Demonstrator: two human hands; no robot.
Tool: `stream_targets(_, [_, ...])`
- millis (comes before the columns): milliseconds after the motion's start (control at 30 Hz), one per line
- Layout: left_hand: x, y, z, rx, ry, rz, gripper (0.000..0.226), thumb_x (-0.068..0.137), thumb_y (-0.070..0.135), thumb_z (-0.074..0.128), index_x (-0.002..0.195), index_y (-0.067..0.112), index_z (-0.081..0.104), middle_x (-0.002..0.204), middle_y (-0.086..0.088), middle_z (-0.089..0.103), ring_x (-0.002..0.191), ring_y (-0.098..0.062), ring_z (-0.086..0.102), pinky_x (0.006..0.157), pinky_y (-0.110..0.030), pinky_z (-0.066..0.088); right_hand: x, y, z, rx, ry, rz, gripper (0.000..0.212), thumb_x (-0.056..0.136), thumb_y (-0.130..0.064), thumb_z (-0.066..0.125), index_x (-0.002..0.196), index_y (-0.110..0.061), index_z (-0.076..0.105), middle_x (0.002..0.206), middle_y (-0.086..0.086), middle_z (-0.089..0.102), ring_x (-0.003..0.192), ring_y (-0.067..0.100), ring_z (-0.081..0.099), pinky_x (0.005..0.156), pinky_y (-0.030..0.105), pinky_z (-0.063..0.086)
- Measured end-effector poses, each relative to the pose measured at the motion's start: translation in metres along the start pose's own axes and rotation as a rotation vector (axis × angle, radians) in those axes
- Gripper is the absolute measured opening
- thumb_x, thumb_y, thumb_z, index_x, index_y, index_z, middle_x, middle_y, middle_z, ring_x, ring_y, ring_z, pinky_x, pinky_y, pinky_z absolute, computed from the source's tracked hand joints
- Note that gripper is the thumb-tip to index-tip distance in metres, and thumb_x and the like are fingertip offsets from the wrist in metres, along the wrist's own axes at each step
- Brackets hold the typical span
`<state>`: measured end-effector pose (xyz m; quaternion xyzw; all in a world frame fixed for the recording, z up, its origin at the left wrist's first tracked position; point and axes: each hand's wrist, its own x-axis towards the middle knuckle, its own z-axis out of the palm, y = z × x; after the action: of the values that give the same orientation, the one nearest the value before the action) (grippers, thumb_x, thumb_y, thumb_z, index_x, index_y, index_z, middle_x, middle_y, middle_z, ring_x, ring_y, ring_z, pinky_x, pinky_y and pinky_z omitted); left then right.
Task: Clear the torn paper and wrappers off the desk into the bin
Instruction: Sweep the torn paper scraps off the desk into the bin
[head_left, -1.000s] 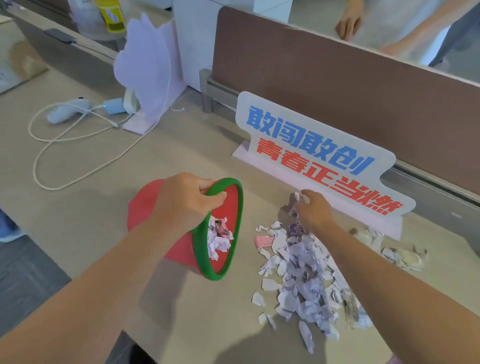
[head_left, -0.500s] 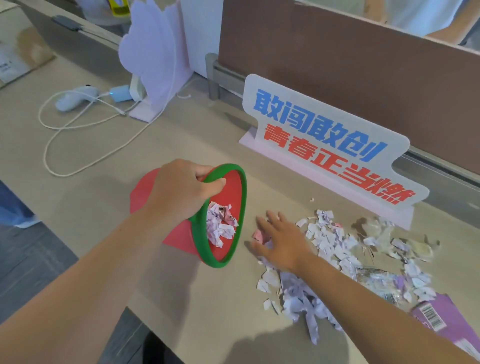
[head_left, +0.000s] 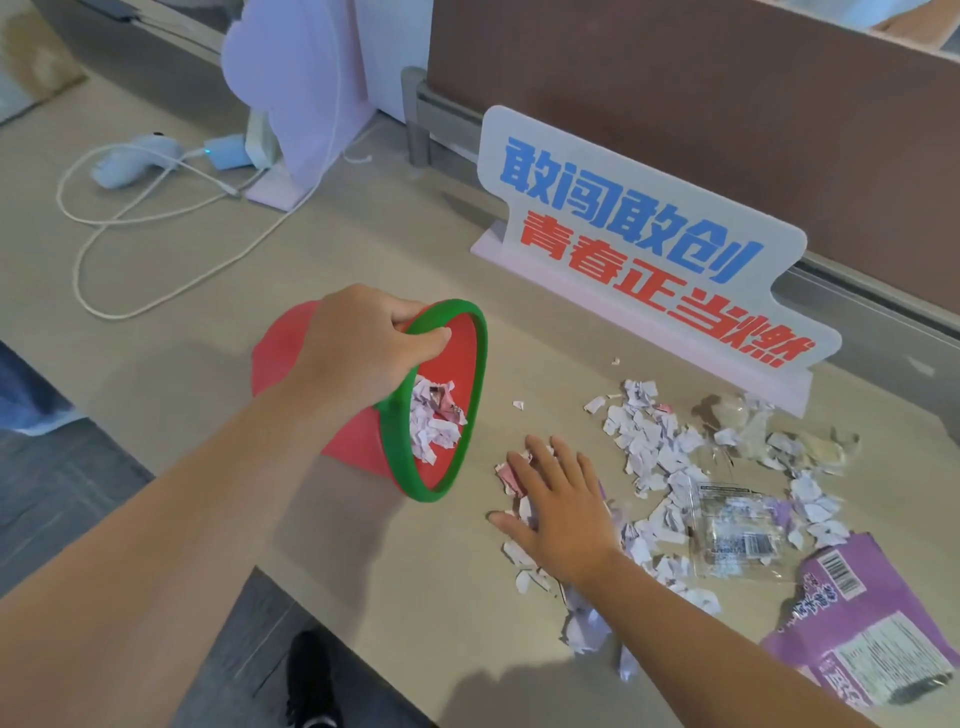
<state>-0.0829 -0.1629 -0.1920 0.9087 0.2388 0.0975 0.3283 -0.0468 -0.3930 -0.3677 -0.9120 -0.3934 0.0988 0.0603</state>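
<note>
Wide tan desk (head_left: 467, 270) under me, brown partition (head_left: 675, 104) along the back, and the blue-and-red lettered sign (head_left: 649, 249) standing right behind the mess. My left hand (head_left: 358, 348) grips the green rim of the red bin (head_left: 283, 348), tipped with its mouth toward the scraps and some paper inside. My right hand (head_left: 563, 506) lies flat, fingers spread, on the torn paper (head_left: 644, 431) just beside that rim, with a purple wrapper (head_left: 872, 623) and a clear wrapper (head_left: 735, 535) further right.
</note>
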Motion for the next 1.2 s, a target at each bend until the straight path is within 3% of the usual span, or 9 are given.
stream_targets(200, [-0.001,-0.002,0.001,0.039,-0.017,-0.025,0.026,0.079,0.039,0.067,0.084,0.016,0.077,0.073,-0.015,0.071,0.071,-0.025,0.063,0.070,-0.028,0.045,0.025,0.003,0.000,0.123,0.248,0.003,0.025,0.090,-0.044,0.042,0.099,-0.030,0.060,0.101,-0.003,0.062,0.083,0.024,0.055,0.070,0.035,0.049])
stream_targets(333, [0.002,-0.006,-0.005,-0.014,0.020,-0.057,0.021,0.078,0.037,0.071,0.080,0.017,0.076,0.079,-0.017,0.072,0.073,-0.025,0.065,0.075,-0.036,0.049,0.045,0.007,0.000,0.091,0.281,-0.005,0.025,0.083,-0.028,0.043,0.085,-0.019,0.066,0.075,-0.001,0.065,0.056,0.024,0.058,0.043,0.028,0.044])
stream_targets(433, [0.003,-0.007,-0.008,-0.070,0.007,-0.065,0.006,0.076,0.038,0.071,0.082,0.038,0.070,0.080,-0.013,0.074,0.082,-0.024,0.068,0.077,-0.037,0.053,0.057,0.011,0.002,0.034,0.270,0.020,0.016,0.065,-0.015,0.069,0.080,-0.014,0.063,0.062,0.002,0.061,0.042,0.025,0.054,0.030,0.024,0.034])
stream_targets(533, [0.003,-0.010,-0.009,-0.092,0.002,-0.061,0.006,0.075,0.039,0.072,0.080,0.040,0.069,0.075,-0.011,0.074,0.078,-0.024,0.068,0.074,-0.035,0.053,0.070,0.012,-0.001,0.053,0.166,0.085,0.032,0.052,-0.011,0.083,0.077,-0.011,0.064,0.059,0.003,0.062,0.039,0.026,0.055,0.034,0.022,0.036])
stream_targets(633, [0.002,-0.012,-0.011,-0.093,-0.011,-0.065,0.016,0.076,0.037,0.071,0.082,0.023,0.076,0.073,-0.013,0.073,0.069,-0.023,0.065,0.068,-0.029,0.047,0.081,0.005,-0.026,0.330,0.165,0.369,0.018,0.082,-0.005,0.055,0.098,-0.010,0.061,0.087,0.007,0.065,0.071,0.033,0.061,0.057,0.031,0.045])
stream_targets(833, [0.001,-0.010,-0.016,-0.142,-0.022,-0.089,0.018,0.077,0.036,0.071,0.078,0.020,0.077,0.073,-0.016,0.072,0.067,-0.025,0.065,0.064,-0.025,0.046,0.098,-0.056,-0.121,1.036,0.716,0.564,0.017,0.096,-0.023,0.043,0.086,-0.019,0.056,0.068,-0.002,0.055,0.058,0.015,0.049,0.054,0.028,0.040])
stream_targets(967, [0.001,-0.007,-0.019,-0.206,-0.016,-0.088,0.010,0.075,0.041,0.069,0.074,0.032,0.074,0.075,-0.018,0.072,0.072,-0.027,0.068,0.073,-0.036,0.052,0.114,-0.102,-0.136,1.432,0.884,0.765,0.025,0.097,-0.033,0.038,0.079,-0.022,0.051,0.068,0.000,0.052,0.063,0.017,0.050,0.062,0.032,0.044])
stream_targets(1100, [0.003,-0.012,-0.024,-0.289,-0.006,-0.091,0.008,0.070,0.045,0.066,0.077,0.044,0.070,0.077,-0.016,0.074,0.061,-0.009,0.057,0.071,-0.034,0.053,0.118,-0.130,-0.101,1.468,0.592,0.695,0.024,0.093,-0.041,0.042,0.078,-0.024,0.052,0.079,0.005,0.064,0.074,0.020,0.061,0.068,0.037,0.052])
stream_targets(1200, [0.005,-0.015,-0.026,-0.333,-0.028,-0.100,0.010,0.074,0.037,0.071,0.067,0.045,0.073,0.078,-0.016,0.074,0.060,-0.007,0.054,0.063,-0.023,0.048,0.116,-0.137,-0.080,1.138,0.305,0.439,0.021,0.081,-0.045,0.053,0.082,-0.024,0.055,0.094,0.012,0.061,0.084,0.023,0.055,0.079,0.040,0.047])
